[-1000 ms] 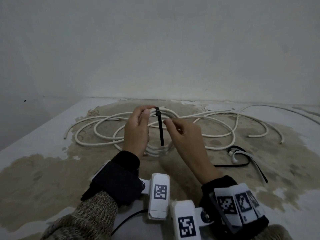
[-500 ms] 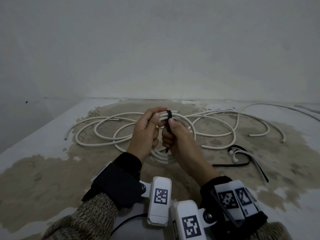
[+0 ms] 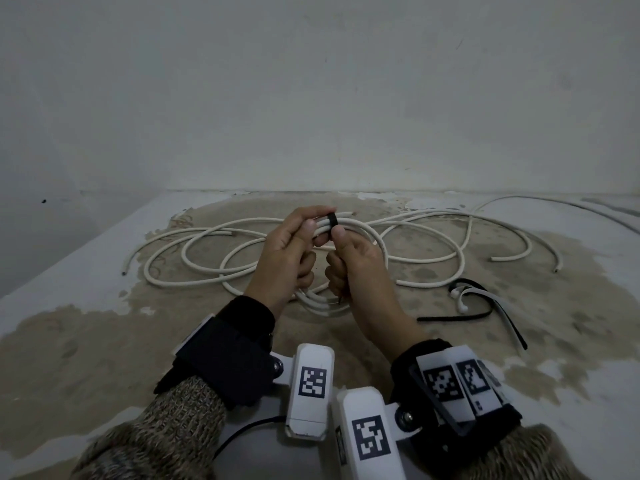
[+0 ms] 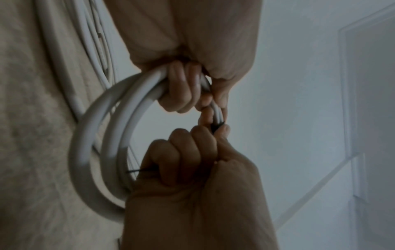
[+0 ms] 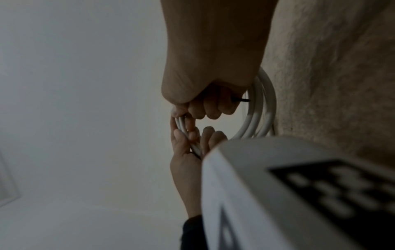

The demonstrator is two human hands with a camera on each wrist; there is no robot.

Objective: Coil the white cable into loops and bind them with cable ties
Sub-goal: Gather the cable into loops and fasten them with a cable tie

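Note:
My left hand [image 3: 304, 233] holds up a small coil of white cable [image 3: 322, 303], pinching the bundled strands at the top. A black cable tie [image 3: 333, 220] is wrapped round those strands just right of my left fingertips. My right hand [image 3: 341, 252] sits against the tie, thumb on the band and fingers curled round the tie's tail. The tail's tip [image 3: 341, 300] pokes out below the fist. In the left wrist view the coil [image 4: 111, 135] hangs between the left hand [image 4: 188, 91] and the right hand [image 4: 192, 157]. The right wrist view shows the tail [image 5: 241, 99] leaving the right fist.
The rest of the white cable [image 3: 433, 237] sprawls in loose loops over the stained floor [image 3: 104, 341] behind my hands. Spare black and white ties [image 3: 481, 299] lie to the right. A bare wall [image 3: 311, 98] closes the back.
The tie's tail hung free a second ago. My right hand has since closed round it and drawn it down, so the band now sits tight round the strands.

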